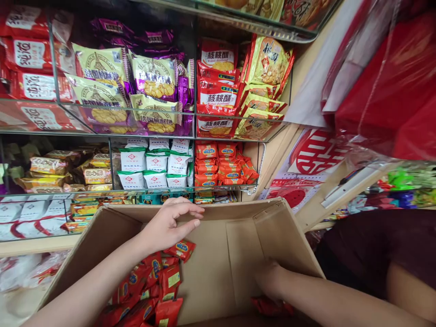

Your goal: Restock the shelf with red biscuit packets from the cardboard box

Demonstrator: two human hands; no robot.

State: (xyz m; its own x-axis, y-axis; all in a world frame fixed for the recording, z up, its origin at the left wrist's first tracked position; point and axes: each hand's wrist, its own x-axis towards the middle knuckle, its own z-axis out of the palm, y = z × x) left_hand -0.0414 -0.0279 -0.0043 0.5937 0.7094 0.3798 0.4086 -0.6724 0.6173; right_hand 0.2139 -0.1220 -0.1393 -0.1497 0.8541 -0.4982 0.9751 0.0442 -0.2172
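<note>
Beneath me stands an open cardboard box (211,259), tilted towards the shelf. A pile of small red snack packets (146,286) lies in its left half. My left hand (173,222) hovers over the box near its far edge, with nothing in it and the thumb apart from the curved fingers. Deep in the right side of the box is my right hand (270,281), blurred, its fingers pointing down and hidden. Some red packets (270,306) lie right under it; whether it grips one does not show.
Glass-fronted shelves ahead hold similar red packets (218,163), white-and-green packets (155,163), purple-and-cream biscuit bags (155,75) and walnut shortbread (218,93). Red bags (381,91) hang at upper right. A person in dark clothing (368,254) is close on the right.
</note>
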